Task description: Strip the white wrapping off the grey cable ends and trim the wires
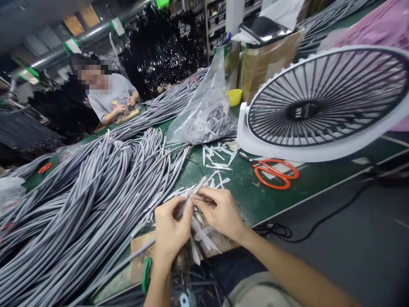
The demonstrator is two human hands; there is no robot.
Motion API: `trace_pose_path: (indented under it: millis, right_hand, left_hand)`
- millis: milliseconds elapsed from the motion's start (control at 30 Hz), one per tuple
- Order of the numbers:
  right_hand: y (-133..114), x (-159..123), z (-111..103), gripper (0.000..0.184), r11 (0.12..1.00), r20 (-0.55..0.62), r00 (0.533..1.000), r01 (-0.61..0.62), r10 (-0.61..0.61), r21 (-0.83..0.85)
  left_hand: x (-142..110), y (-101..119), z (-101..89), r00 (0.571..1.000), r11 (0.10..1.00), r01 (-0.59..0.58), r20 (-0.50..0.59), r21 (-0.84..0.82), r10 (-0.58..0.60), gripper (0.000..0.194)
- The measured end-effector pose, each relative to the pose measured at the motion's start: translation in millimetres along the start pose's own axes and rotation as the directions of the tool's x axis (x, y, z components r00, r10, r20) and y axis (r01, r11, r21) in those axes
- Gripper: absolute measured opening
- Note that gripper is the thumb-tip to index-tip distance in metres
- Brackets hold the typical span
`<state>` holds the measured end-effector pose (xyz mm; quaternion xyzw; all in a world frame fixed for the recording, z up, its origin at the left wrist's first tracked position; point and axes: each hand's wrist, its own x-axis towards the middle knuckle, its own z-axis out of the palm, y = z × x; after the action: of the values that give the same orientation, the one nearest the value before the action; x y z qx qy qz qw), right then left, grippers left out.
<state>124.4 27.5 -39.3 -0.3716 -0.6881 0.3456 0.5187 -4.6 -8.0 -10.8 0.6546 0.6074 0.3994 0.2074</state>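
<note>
My left hand [171, 228] is closed around the end of a grey cable [134, 256] that runs down to the left over the green bench. My right hand [220, 211] pinches thin wires and a small white sleeve [200, 187] at that cable's tip, the two hands touching. Loose white sleeves [203, 236] lie beneath my hands on a cardboard pad [139, 249]. A large heap of grey cables [83, 204] fills the bench to the left.
Orange scissors [276, 172] lie right of my hands. A white desk fan [322, 104] stands behind them, beside a clear bag of white sleeves [204, 115] and a yellow cup [234, 96]. Another person [110, 96] works at the far side. A black cord [319, 219] trails off the bench edge.
</note>
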Motion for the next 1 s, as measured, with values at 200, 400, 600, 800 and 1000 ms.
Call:
trace_pose_path:
  millis: [200,400,600,800,1000]
  right_hand:
    - [0.7,-1.4,1.0,0.020,0.989,-0.086,0.990,0.102,-0.111,-0.106]
    - [3.5,-5.5,-3.2,0.016,0.975,-0.170,0.977,0.091,-0.126,-0.201]
    - [2.3,-4.2,-4.3,0.020,0.929,-0.154,0.947,0.230,-0.282,-0.289]
    - [1.2,-5.7,-5.4,0.021,0.930,-0.127,0.952,0.235,-0.279,-0.282]
    - [3.8,-5.2,-5.2,0.020,0.940,-0.141,0.947,0.251,-0.288,-0.233]
  left_hand:
    - [-0.3,-4.9,1.3,0.997,0.991,0.019,-0.077,-0.134,-0.030,0.018]
    - [-2.4,-6.7,-1.1,0.984,0.994,-0.007,-0.180,-0.112,-0.013,0.023]
    - [-5.0,-7.9,-1.8,0.985,0.995,-0.095,-0.145,0.029,0.098,0.019]
    - [-6.6,-9.4,-0.9,0.985,0.995,-0.090,-0.144,0.052,0.096,0.016]
    - [-6.8,-9.3,-1.4,0.988,0.994,-0.105,-0.114,0.025,0.107,0.014]
